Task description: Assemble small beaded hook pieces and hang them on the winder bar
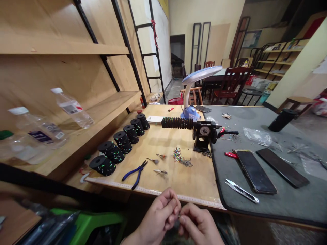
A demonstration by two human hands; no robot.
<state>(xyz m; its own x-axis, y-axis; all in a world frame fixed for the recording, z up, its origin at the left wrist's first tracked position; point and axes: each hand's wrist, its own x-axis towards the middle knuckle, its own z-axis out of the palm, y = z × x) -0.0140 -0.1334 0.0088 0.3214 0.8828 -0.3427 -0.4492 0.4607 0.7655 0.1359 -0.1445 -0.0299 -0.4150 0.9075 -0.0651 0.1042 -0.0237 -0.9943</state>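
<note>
Largest first: the wooden table (199, 180) lies under and left of the dial device (201, 136), our landmark; the desk lamp (187, 97) stands behind it. Our hands are well to the near side of the device: left hand (166, 209) curled, thumb against bent index finger, whether gripping anything we cannot tell; right hand (196, 221) with thumb and index in a nearly closed pinch, apparently on a tiny piece (179, 216), too small to identify. Pliers (140, 168) lie left and nearer than the device; the bead heap (176, 153) sits closer to it, same side. Judgement: we should brace the hands together, move one pinch only, press lightly, and work nearer the device, so a dropped piece would land on wood, clear of the beads.
</note>
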